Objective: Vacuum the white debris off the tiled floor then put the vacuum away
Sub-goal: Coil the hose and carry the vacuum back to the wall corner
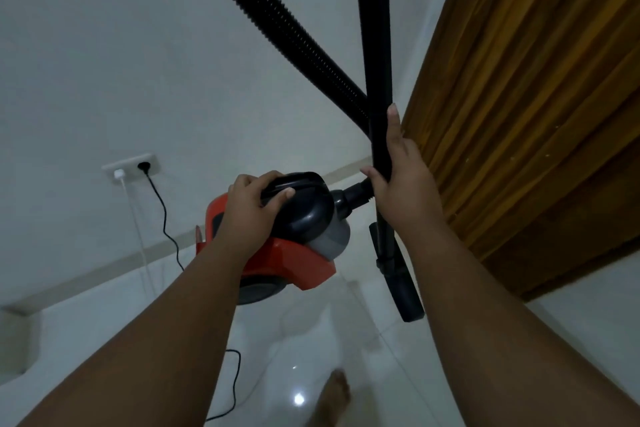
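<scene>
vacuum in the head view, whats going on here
A person is holding the red and black vacuum with both hands. The left hand grips the black handle on top of its body, which seems lifted off the tiled floor. The right hand grips the upright black tube, with the nozzle hanging at its lower end. The black cord is plugged into the wall socket.

Vacuum [277,236] left of wand [379,80] — wall socket [131,166] behind, curtain [536,114] right.
</scene>
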